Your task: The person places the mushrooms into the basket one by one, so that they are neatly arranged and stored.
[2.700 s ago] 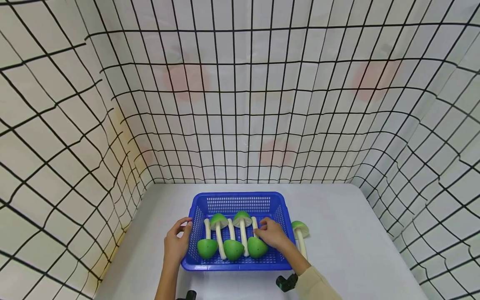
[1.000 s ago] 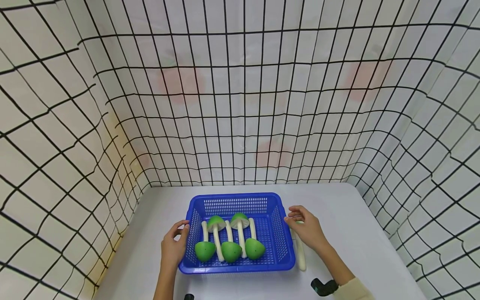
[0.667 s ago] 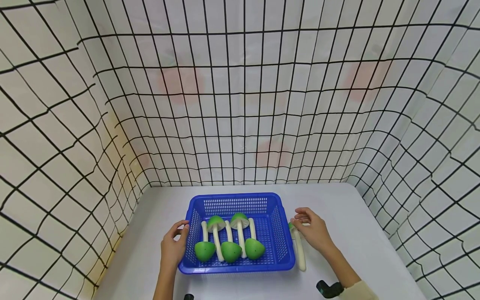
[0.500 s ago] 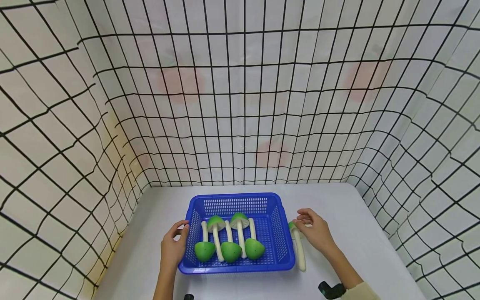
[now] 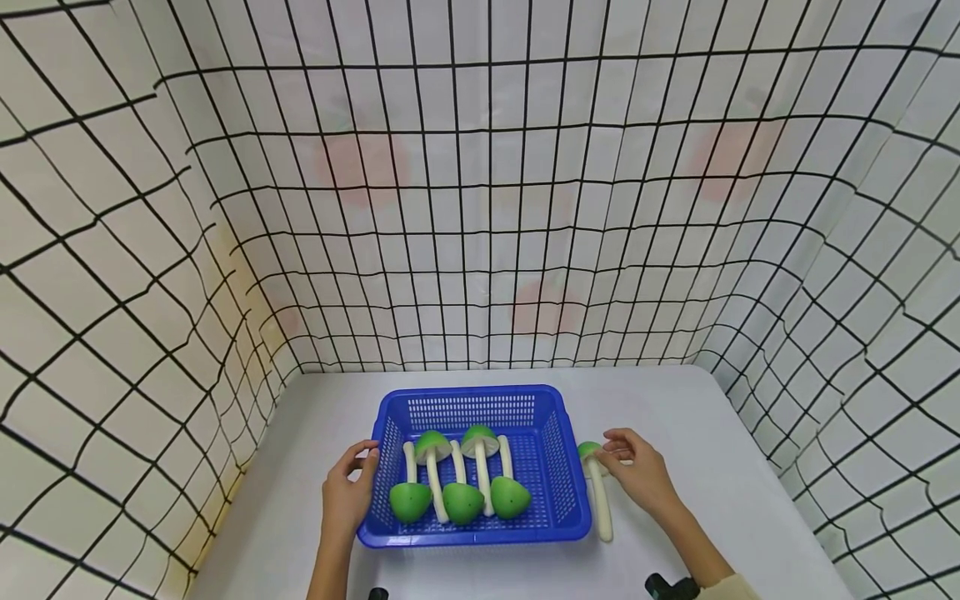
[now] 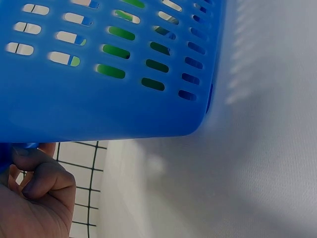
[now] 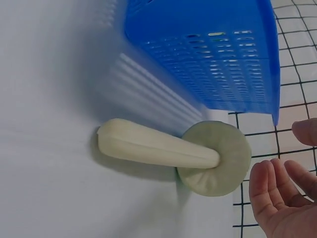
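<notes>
A blue perforated plastic basket point(image 5: 474, 540) stands on the table, holding several green-capped mushrooms point(image 5: 462, 503) with pale stems, laid in alternating directions. My left hand point(image 5: 348, 492) holds the basket's left rim; the left wrist view shows its thumb point(image 6: 29, 158) against the rim and fingers curled behind. Just outside the basket's right wall lies one more mushroom point(image 7: 158, 146), its cap away from me and its stem toward me. My right hand point(image 5: 643, 471) is beside that cap, fingers loosely bent and holding nothing; in the right wrist view a gap separates thumb from fingers.
The white table point(image 5: 697, 433) extends to both sides of the basket. Walls covered with black netting point(image 5: 480, 208) enclose its back and sides. A black device point(image 5: 671, 587) sits at the right wrist near the sleeve.
My right hand has left the mushroom stem inside the basket, crossed the right rim and drawn slightly rightward and nearer, uncovering the loose mushroom's cap. The left hand remains at the left rim.
</notes>
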Tool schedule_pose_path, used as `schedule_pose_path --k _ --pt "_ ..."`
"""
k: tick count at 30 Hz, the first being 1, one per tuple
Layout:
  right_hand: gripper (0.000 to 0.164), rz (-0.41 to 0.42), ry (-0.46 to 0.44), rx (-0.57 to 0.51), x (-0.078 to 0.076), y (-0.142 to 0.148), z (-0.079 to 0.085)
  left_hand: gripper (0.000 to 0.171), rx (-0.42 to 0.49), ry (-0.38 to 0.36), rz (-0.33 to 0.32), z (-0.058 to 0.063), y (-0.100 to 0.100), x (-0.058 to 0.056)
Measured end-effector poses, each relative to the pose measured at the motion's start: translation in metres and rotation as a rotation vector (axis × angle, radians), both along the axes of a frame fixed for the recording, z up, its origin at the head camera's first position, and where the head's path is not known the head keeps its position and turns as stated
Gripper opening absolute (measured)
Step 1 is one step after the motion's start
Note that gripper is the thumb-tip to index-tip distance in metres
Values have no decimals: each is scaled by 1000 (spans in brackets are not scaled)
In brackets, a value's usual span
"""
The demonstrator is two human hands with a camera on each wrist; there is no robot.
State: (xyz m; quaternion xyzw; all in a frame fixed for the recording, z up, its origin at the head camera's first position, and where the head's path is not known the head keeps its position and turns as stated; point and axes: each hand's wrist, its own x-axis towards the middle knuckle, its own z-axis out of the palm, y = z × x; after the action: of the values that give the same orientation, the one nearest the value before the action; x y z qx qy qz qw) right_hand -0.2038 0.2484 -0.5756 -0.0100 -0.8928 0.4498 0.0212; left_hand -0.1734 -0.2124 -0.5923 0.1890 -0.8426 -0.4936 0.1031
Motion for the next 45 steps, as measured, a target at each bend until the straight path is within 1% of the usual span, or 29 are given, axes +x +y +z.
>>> schedule_pose_path --k 7,12,21,25,29,34,42,45 --pt "44 -9 -20 3 2 5 -8 36 11 3 -4 -2 0 -1" --pt "45 -12 -43 23 2 8 -16 37 5 2 -1 -2 -1 -1" --pt "38 -36 -78 15 8 9 -27 36 8 9 3 -1 1 -1" --pt "34 -43 -90 20 8 10 -35 36 10 10 12 -1 1 0" --pt "34 -39 -94 20 7 12 -45 36 13 5 13 -1 1 0" --pt "39 -22 -114 7 8 13 -55 37 16 2 7 -1 -1 0" --pt "49 -35 -152 8 10 10 -60 37 21 0 6 0 0 0" --pt "50 -15 -156 -9 10 9 -65 38 22 -1 5 1 0 1"
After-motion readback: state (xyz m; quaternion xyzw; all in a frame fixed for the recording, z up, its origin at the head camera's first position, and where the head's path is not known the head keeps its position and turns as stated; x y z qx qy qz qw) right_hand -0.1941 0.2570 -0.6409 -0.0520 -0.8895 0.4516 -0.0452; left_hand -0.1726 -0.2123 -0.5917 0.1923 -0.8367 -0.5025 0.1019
